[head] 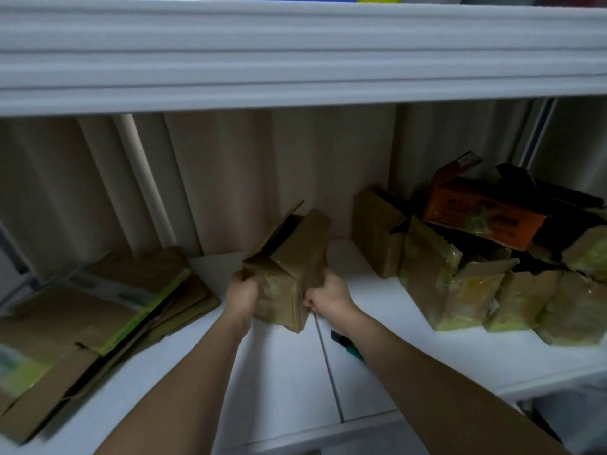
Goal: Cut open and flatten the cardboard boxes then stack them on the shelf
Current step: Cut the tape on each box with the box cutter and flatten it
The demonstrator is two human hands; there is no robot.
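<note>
- The left hand [241, 292] and the right hand [328, 295] are gripping a small brown cardboard box [287, 270] from either side, fingers curled round its edges, holding it just above the white shelf [279, 372].
- The box is sitting between the two sets of fingers, its top flaps standing open beyond the fingertips, its walls not yet collapsed.
- The step in hand looks like flattening: it is probably going best if the hands are pushing opposite corners toward each other so the walls fold along their creases, rather than crushing the faces.
- A cutter [348, 346] is lying on the shelf just under the right wrist; any tape holding the bottom shut would be needing a cut first.
- Counting: one box in hand; one stack of flattened cardboard [98, 323] well to the left of the left fingers; a cluster of uncut boxes [476, 274] to the right of the right fingers, at least five, the exact number being hard to tell; one orange box [483, 215] on top of them.
</note>
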